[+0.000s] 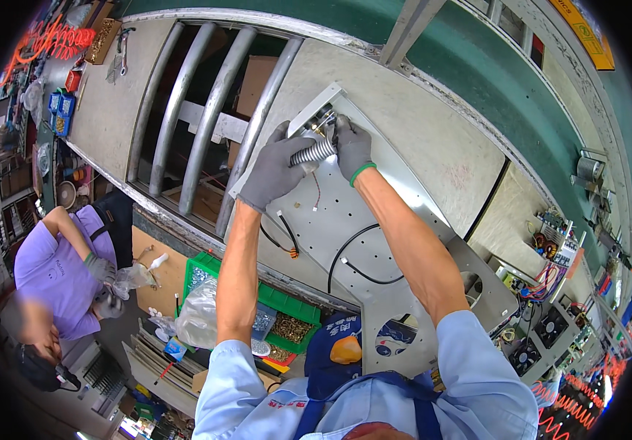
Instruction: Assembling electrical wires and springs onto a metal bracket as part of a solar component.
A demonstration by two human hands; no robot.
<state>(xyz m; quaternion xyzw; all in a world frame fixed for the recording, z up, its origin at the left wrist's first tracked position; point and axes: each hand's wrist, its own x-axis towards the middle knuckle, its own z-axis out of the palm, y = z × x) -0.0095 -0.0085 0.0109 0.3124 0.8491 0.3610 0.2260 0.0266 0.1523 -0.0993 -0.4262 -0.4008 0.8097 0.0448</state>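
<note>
My left hand, in a grey glove, is closed round a ribbed silver metal tube. Close to its right, my right hand, gloved in grey with a green cuff, has its fingers bent onto a small shiny metal fitting. That fitting sits at the raised flange of a large grey sheet-metal panel. The fingers hide part of the fitting. Below my hands, a thin black cable with white ends and a short black wire with an orange-black ring lie on the panel.
Metal rollers run left of the panel. Green bins of small hardware stand near my left arm. A co-worker in a purple shirt handles a clear bag at the left. Circuit boards and fans stand at the right.
</note>
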